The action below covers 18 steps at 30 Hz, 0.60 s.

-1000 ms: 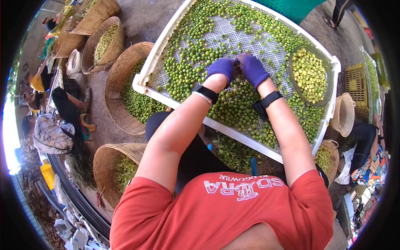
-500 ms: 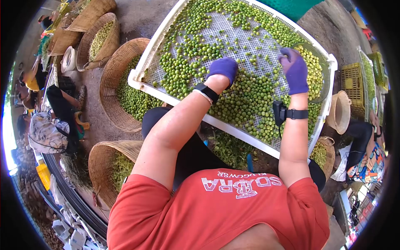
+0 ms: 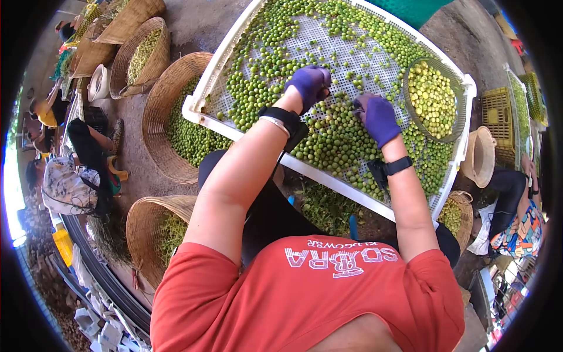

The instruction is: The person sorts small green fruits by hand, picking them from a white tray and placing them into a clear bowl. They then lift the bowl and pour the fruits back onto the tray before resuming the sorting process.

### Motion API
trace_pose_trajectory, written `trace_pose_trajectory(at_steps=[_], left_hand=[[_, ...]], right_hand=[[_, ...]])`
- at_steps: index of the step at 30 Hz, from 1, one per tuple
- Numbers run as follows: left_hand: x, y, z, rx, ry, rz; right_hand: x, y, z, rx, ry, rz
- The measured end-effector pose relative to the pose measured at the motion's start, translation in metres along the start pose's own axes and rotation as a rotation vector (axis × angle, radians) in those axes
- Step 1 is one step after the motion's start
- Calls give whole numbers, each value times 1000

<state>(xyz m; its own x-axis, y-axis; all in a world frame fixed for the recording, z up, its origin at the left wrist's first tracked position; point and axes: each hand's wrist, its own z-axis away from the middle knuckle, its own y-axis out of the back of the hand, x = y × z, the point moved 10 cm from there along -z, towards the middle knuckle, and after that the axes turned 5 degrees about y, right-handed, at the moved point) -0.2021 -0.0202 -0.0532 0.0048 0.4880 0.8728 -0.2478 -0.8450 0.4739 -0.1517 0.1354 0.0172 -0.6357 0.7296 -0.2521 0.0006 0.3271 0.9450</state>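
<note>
A white perforated tray [image 3: 202, 97] carries many small round green fruits [image 3: 337, 141]. My left hand [image 3: 309, 85], in a purple glove, is over the middle of the tray with its fingers curled together. To its right, my right hand [image 3: 378, 117], also gloved in purple, hovers above the fruits with fingers bent inward. What either hand pinches, if anything, is too small to make out. A round mesh basket [image 3: 457, 124] of yellowish fruits rests on the tray's right side, close to my right hand.
Woven baskets [image 3: 153, 126] of green fruits and leafy bits stand on the left. A tan bucket [image 3: 480, 157] and a yellow crate [image 3: 497, 117] are beyond the tray's right edge. People sit at the far left [image 3: 70, 185] and far right [image 3: 519, 229].
My right hand has moved left, away from the mesh basket, to the middle of the tray. My left hand has shifted slightly up and left.
</note>
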Motion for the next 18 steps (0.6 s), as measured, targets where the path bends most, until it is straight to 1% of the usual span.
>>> trace_pose_trajectory(at_steps=[1, 2, 4, 5, 6, 7, 9, 10, 11, 13, 16, 18], left_hand=[[-4, -5, 9, -98, 303, 636], [-5, -8, 28, 13, 634, 1276], [9, 2, 36, -19, 609, 888], [16, 6, 39, -34, 592, 694], [33, 18, 37, -28, 499, 96], [41, 11, 42, -65, 471, 75], [41, -10, 34, -145, 311, -319], [42, -20, 36, -158, 267, -428], [42, -25, 36, -148, 216, -449], [33, -36, 35, -171, 211, -601], [35, -35, 36, -128, 241, -730], [39, -32, 38, -127, 245, -744]], right_hand=[[3, -2, 1, -35, -15, -1], [7, -4, 3, -71, -28, -1], [15, -12, 3, -170, -71, 0], [14, -11, 2, -183, -68, 22], [13, -10, 2, -197, -66, 45], [12, -10, 2, -210, -66, 68], [2, -7, -1, -160, -24, 124], [-3, -5, -2, -136, -5, 154], [-8, -5, -2, -115, 8, 157], [-18, -9, -3, -73, 35, 163], [-20, -13, -4, -82, 9, 206], [-17, -11, -1, -66, -3, 215]])
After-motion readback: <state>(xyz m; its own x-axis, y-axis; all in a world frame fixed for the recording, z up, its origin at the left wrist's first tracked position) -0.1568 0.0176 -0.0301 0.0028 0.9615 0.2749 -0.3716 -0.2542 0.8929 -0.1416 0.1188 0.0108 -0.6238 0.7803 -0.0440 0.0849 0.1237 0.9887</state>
